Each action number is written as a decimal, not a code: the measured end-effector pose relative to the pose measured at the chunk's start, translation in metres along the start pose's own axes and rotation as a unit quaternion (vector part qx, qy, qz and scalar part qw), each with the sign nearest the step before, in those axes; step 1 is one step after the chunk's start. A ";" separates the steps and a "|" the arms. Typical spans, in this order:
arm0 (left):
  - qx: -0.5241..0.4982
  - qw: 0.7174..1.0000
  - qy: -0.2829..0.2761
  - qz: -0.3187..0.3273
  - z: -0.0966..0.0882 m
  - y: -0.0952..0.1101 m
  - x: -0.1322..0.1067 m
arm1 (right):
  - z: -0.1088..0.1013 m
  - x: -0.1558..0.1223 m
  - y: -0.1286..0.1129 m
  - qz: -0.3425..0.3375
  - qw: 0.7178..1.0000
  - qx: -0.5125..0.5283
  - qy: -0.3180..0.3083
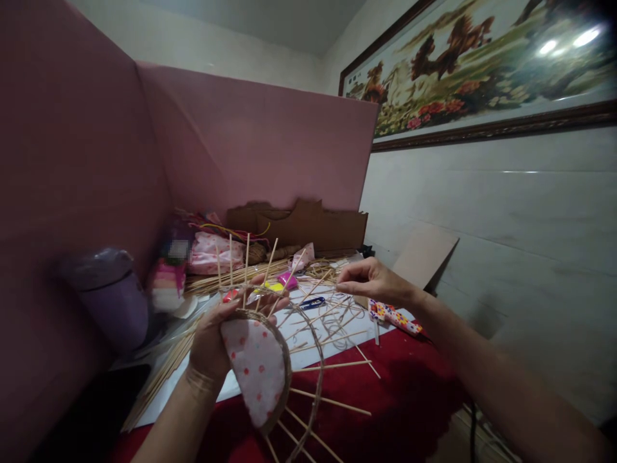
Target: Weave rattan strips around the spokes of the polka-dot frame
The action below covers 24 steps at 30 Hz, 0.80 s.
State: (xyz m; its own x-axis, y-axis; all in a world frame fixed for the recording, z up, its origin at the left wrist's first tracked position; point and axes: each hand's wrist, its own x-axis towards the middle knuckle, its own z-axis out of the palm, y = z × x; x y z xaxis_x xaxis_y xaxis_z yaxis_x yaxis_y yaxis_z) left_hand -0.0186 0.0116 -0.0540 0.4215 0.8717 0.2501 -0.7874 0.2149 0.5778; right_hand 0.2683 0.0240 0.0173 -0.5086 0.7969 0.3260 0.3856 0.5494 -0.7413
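My left hand grips a round basket base covered in white cloth with red dots. Thin wooden spokes stick out all round its rim, and a woven cane ring runs through them. My right hand is held out to the right of the base, fingers pinched together on a thin cane strand that leads toward the spokes.
A red cloth covers the table, with a white sheet on it. A bundle of sticks, loose cane, a purple container, patterned cloth bags, cardboard and a floral strip lie around. Pink panels stand left and behind.
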 end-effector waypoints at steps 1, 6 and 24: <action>-0.001 1.000 -0.001 -0.001 0.001 0.000 0.000 | 0.000 -0.002 -0.004 -0.005 1.000 -0.016 -0.003; -0.003 1.000 -0.012 -0.005 0.004 0.001 -0.001 | 0.004 -0.010 -0.016 -0.029 0.995 -0.085 -0.030; 0.003 1.000 -0.020 -0.003 0.008 0.001 -0.004 | 0.016 -0.025 -0.032 -0.095 0.990 -0.092 -0.047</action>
State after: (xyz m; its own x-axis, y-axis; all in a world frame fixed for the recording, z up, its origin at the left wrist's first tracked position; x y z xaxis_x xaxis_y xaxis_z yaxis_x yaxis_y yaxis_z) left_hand -0.0171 0.0044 -0.0483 0.4445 0.8518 0.2772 -0.7821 0.2181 0.5838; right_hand 0.2562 -0.0173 0.0233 -0.6508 0.6531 0.3872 0.4055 0.7301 -0.5500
